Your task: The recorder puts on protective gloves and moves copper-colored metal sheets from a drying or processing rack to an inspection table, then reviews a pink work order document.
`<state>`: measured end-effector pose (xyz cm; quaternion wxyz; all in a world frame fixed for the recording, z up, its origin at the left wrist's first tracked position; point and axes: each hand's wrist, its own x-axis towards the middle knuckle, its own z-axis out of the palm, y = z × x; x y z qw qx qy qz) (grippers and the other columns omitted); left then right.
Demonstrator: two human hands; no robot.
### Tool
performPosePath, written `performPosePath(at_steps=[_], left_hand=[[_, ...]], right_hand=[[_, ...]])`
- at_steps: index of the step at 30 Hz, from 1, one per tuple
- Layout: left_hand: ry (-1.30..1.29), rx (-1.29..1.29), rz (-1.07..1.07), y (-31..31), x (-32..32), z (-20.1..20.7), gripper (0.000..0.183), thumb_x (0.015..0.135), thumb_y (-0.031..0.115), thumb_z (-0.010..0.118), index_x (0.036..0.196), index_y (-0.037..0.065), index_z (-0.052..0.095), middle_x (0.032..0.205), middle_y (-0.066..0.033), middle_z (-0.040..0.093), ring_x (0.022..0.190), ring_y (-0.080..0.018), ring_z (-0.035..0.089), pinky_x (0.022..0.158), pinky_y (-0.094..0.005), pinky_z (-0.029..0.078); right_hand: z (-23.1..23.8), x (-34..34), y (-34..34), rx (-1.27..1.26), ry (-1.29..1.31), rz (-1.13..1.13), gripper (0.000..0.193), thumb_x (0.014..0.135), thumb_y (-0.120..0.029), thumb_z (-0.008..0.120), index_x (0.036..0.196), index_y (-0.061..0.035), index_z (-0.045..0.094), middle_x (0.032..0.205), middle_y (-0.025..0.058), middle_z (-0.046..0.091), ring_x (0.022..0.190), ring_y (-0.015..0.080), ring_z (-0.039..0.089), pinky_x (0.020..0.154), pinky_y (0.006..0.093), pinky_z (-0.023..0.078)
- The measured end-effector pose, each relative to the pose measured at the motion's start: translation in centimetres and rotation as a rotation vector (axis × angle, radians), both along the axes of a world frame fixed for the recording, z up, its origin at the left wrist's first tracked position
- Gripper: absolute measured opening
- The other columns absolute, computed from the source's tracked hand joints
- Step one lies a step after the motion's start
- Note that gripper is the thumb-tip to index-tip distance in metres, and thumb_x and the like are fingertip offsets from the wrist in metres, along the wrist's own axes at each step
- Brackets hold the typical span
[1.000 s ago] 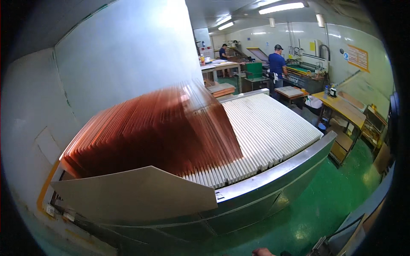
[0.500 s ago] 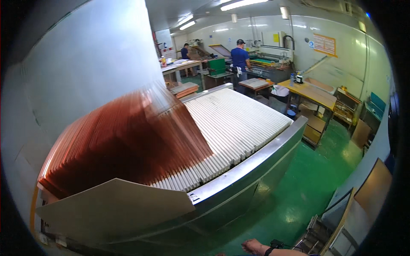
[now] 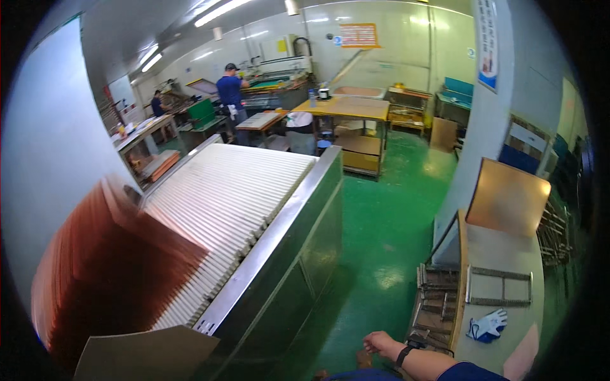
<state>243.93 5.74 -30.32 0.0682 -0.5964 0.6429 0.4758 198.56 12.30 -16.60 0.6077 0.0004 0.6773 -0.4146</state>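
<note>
My right hand (image 3: 380,343) hangs low over the green floor (image 3: 387,222), fingers loosely apart and holding nothing. A dark watch sits on its wrist and a blue sleeve follows it to the lower edge. To its left stands a long steel machine (image 3: 298,241) topped with a white slotted rack (image 3: 229,197). Several copper-coloured sheets (image 3: 114,273) stand on edge in the rack's near end. My left hand is out of view.
A grey table (image 3: 502,254) at the right carries metal frames (image 3: 499,286) and a pair of blue-and-white gloves (image 3: 488,325); a copper sheet (image 3: 508,197) leans behind it. Farther off are a yellow table (image 3: 343,108) and two people (image 3: 230,89) at benches.
The view has swung to the right, off the copper sheets and toward the floor and the right-hand table. My right hand has come up into view at the lower edge.
</note>
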Motion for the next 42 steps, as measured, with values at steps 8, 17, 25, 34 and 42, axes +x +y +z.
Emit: performPosePath(at_steps=[8, 17, 25, 34, 42], left_hand=[[0.080, -0.061, -0.063, -3.5, -2.1, -0.2, 0.022, 0.088, 0.020, 0.049, 0.092, 0.010, 0.069, 0.088, -0.0133, 0.068, 0.080, -0.0288, 0.065, 0.075, -0.0430, 0.052], [0.190, -0.372, -0.388, -3.3, -3.7, -0.9, 0.023, 0.086, 0.023, 0.049, 0.077, 0.011, 0.066, 0.083, -0.0111, 0.068, 0.070, -0.0298, 0.064, 0.061, -0.0423, 0.052], [-0.041, 0.074, -0.241, 0.3, -1.8, -4.5, 0.030, 0.091, 0.023, 0.045, 0.103, 0.007, 0.068, 0.107, -0.0141, 0.066, 0.092, -0.0319, 0.064, 0.080, -0.0406, 0.052], [0.071, -0.046, -0.122, -1.8, -4.2, -1.0, 0.025, 0.088, 0.024, 0.050, 0.094, 0.009, 0.070, 0.091, -0.0138, 0.068, 0.081, -0.0295, 0.064, 0.072, -0.0410, 0.052], [0.244, -0.018, 0.208, -1.5, -5.7, 5.6, 0.020, 0.084, 0.023, 0.056, 0.087, 0.009, 0.070, 0.085, -0.0157, 0.068, 0.077, -0.0322, 0.063, 0.070, -0.0436, 0.050]], right_hand=[[0.7, -2.5, 7.3, -0.065, -0.091, -0.370, 0.006, 0.089, -0.010, 0.056, 0.089, -0.0032, 0.056, 0.072, 0.0085, 0.058, 0.060, 0.0197, 0.057, 0.052, 0.0346, 0.048], [6.7, -5.3, 8.1, -0.167, -0.003, -0.507, 0.008, 0.090, -0.010, 0.055, 0.088, -0.0030, 0.056, 0.071, 0.0091, 0.058, 0.060, 0.0210, 0.057, 0.052, 0.0337, 0.047], [12.8, -10.9, 13.0, -0.317, 0.265, -0.801, 0.006, 0.089, -0.012, 0.054, 0.086, -0.0065, 0.053, 0.069, 0.0073, 0.056, 0.056, 0.0186, 0.054, 0.049, 0.0326, 0.044], [4.6, -6.4, 12.9, -0.227, 0.076, -0.625, 0.002, 0.086, -0.007, 0.055, 0.086, -0.0051, 0.056, 0.068, 0.0088, 0.057, 0.056, 0.0213, 0.054, 0.051, 0.0339, 0.046], [2.2, 0.6, 7.8, -0.070, -0.023, -0.234, 0.007, 0.089, -0.007, 0.055, 0.090, -0.0013, 0.057, 0.073, 0.0104, 0.060, 0.059, 0.0211, 0.058, 0.053, 0.0341, 0.048]])
